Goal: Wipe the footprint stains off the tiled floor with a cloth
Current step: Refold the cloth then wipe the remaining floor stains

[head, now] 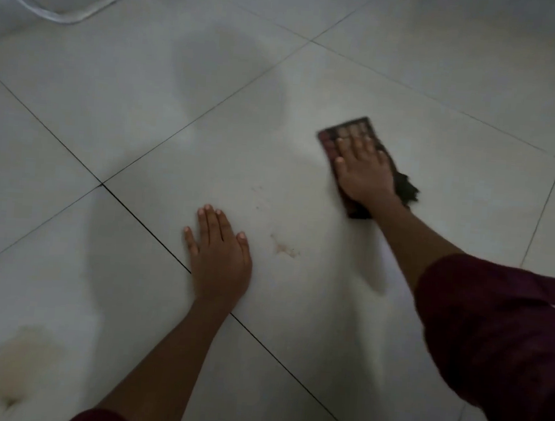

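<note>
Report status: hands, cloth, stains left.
Right hand flat on cloth, pressing. Left hand flat on floor. Brown stain between them unwiped. Nothing in the way.

We see our right hand (364, 170) pressing flat on a dark cloth (348, 133) on the pale tiled floor (145, 100), our left hand (221, 255) flat beside a faint brown stain (283, 247).

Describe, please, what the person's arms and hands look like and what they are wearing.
Both hands, left hand and right hand, are bare, without gloves, rings or watch. Both forearms are bare too. Dark maroon sleeves cover the upper arms, the right one loose and wide.
</note>
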